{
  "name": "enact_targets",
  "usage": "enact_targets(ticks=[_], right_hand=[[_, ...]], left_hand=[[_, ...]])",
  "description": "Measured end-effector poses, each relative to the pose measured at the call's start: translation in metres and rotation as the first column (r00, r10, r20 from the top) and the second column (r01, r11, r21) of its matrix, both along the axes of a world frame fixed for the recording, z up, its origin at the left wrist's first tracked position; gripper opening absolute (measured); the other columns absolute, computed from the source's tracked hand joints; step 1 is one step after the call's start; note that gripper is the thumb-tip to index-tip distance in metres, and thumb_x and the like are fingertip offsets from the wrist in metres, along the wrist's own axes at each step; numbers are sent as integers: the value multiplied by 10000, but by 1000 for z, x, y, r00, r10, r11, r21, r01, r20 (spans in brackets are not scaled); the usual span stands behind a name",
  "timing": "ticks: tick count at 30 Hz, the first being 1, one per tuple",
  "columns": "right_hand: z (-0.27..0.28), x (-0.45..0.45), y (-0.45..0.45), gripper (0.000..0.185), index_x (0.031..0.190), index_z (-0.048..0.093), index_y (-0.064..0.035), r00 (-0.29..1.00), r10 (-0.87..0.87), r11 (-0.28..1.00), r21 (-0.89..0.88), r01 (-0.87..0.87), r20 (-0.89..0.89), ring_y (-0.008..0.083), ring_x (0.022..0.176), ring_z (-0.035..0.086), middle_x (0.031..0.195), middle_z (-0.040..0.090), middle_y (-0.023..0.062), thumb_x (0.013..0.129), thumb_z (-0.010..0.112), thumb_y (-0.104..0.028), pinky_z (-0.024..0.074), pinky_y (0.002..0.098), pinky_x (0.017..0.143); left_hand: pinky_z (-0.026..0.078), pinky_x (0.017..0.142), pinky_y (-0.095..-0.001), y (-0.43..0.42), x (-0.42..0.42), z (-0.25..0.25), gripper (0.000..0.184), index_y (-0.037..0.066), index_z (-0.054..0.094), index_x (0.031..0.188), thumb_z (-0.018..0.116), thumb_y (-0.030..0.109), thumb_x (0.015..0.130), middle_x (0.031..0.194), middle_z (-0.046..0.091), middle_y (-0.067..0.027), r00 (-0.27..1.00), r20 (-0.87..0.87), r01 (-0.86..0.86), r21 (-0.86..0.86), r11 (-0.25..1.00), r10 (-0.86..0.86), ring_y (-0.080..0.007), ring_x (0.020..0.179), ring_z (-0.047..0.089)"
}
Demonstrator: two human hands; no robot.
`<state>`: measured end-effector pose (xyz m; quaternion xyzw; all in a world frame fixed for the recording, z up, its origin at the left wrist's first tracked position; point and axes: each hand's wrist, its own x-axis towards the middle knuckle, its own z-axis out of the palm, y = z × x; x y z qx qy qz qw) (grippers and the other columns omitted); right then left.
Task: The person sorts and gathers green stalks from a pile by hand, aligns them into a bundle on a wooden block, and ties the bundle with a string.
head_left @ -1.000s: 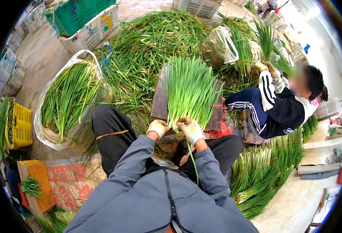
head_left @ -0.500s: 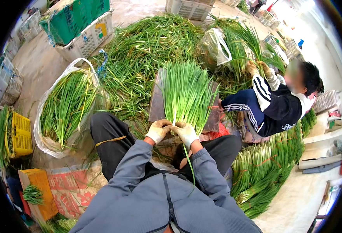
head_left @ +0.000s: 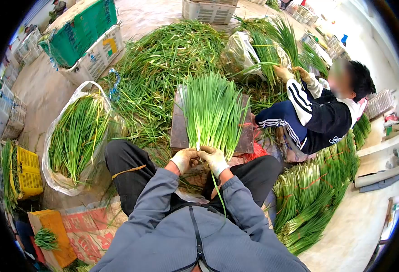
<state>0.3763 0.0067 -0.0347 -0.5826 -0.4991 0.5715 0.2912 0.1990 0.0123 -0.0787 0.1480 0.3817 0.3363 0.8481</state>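
Observation:
A fanned bunch of green stalks (head_left: pixel 214 113) lies on a dark board (head_left: pixel 177 122), its pale ends toward me. My left hand (head_left: pixel 186 159), in a whitish glove, is closed at the left of those ends; what its fingers pinch is hidden. My right hand (head_left: pixel 214 160), gloved too, is closed close beside it at the base of the bunch. One long green blade (head_left: pixel 218 195) hangs down from under my right hand over my lap. The fingertips nearly meet, and they cover the stalk ends.
A loose green heap (head_left: pixel 167 63) lies beyond the board. At the left stand a filled plastic bag (head_left: pixel 75 140) and a yellow crate (head_left: pixel 29 173). A co-worker (head_left: pixel 319 109) sits at the right, holding stalks. Tied bundles (head_left: pixel 315 186) lie near my right knee.
My hands have come together at the stalk ends and shifted slightly. The whole view has swung a little. The co-worker's hands have moved among the stalks.

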Motion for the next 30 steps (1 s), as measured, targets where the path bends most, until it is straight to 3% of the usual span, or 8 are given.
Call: enact_targets(ticks=[9, 12, 19, 23, 26, 27, 28, 30], right_hand=[[2, -2, -5, 311, 1126, 699, -94, 895, 43, 946, 269, -179, 443, 371, 986, 677, 1029, 715, 178, 913, 624, -308, 543, 416, 852], [15, -1, -8, 260, 1067, 691, -91, 846, 122, 901, 300, -314, 518, 408, 908, 668, 962, 704, 196, 920, 617, -292, 539, 470, 797], [49, 56, -13, 221, 1037, 705, -15, 859, -175, 895, 440, -64, 481, 240, 768, 711, 850, 722, 158, 910, 678, -194, 546, 332, 711], [163, 57, -36, 293, 1103, 714, -24, 814, 238, 936, 99, -338, 530, 231, 863, 722, 961, 740, 159, 920, 670, -250, 554, 361, 778], [225, 47, -61, 221, 1053, 709, -31, 623, 750, 633, 33, -774, 220, 190, 791, 679, 892, 716, 104, 918, 664, -201, 549, 345, 732], [253, 32, -59, 214, 1045, 700, -27, 465, 884, 463, -230, -856, 47, 203, 821, 686, 903, 718, 108, 909, 677, -192, 546, 350, 749], [262, 22, -60, 214, 1043, 695, -21, 349, 937, 342, -163, -926, -18, 209, 839, 689, 909, 719, 116, 906, 673, -185, 543, 351, 762], [265, -1, -43, 221, 1023, 684, -4, 105, 993, 97, -136, -986, -56, 252, 806, 671, 861, 701, 133, 912, 652, -192, 534, 370, 737]], left_hand=[[510, 604, -345, 37, 6, 31, 351, -25, 639, 1147, 696, 213, 897, 889, 688, -120, 960, -260, -110, 1, 994, 107, -193, 701, 627], [523, 662, -361, 50, 22, 21, 399, -79, 625, 1145, 713, 210, 884, 902, 701, -160, 670, -723, 120, 330, 936, 168, -229, 754, 650], [486, 488, -340, 61, 14, 8, 140, 0, 554, 1028, 617, 92, 943, 805, 672, -126, 901, -394, -138, 137, 981, 182, -199, 585, 622], [461, 463, -316, 55, 16, 6, 222, -3, 498, 1145, 595, 101, 976, 836, 654, -122, 938, -318, -117, 81, 990, 137, -178, 579, 596], [435, 452, -323, 55, 16, 0, 260, -22, 502, 1181, 599, 99, 972, 787, 630, -118, 925, -354, -111, 89, 990, 136, -173, 552, 564], [438, 455, -330, 55, 17, 3, 265, -23, 518, 1177, 610, 103, 963, 792, 637, -131, 903, -405, -104, 110, 989, 140, -179, 554, 574], [492, 527, -373, 58, 21, -20, 276, -51, 584, 1140, 631, 137, 944, 839, 672, -176, 716, -672, 47, 317, 947, 189, -222, 612, 627], [534, 786, -415, 58, 30, -49, 390, -57, 654, 1107, 658, 282, 914, 995, 716, -218, 737, -664, 33, 221, 975, 126, -327, 888, 689]])
